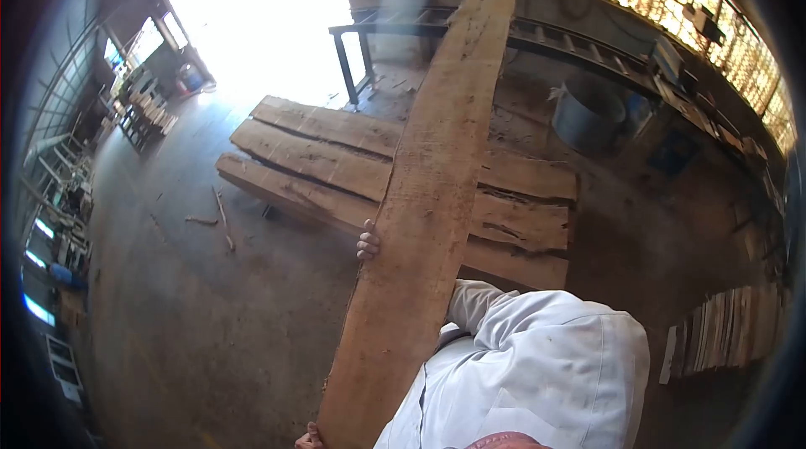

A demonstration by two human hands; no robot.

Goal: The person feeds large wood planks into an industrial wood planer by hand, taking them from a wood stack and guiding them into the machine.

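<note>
A long, rough-edged wooden plank (432,172) runs from the bottom of the view up to the top. My right arm, in a white sleeve (537,340), passes beneath it, and the fingers of my right hand (368,241) curl round its left edge. Lower down, at the bottom edge of the view, my left hand (309,437) grips the same left edge; only part of it shows. Under the held plank, several other thick boards (319,155) lie crosswise side by side, with dark gaps and cracks between them.
A metal roller frame (571,42) stretches along the back, its near end (348,67) on legs. Right of the boards stands a round metal drum (588,113). Stacked slats (726,331) are at the right. Wood scraps (224,218) lie on the floor (210,315) at left.
</note>
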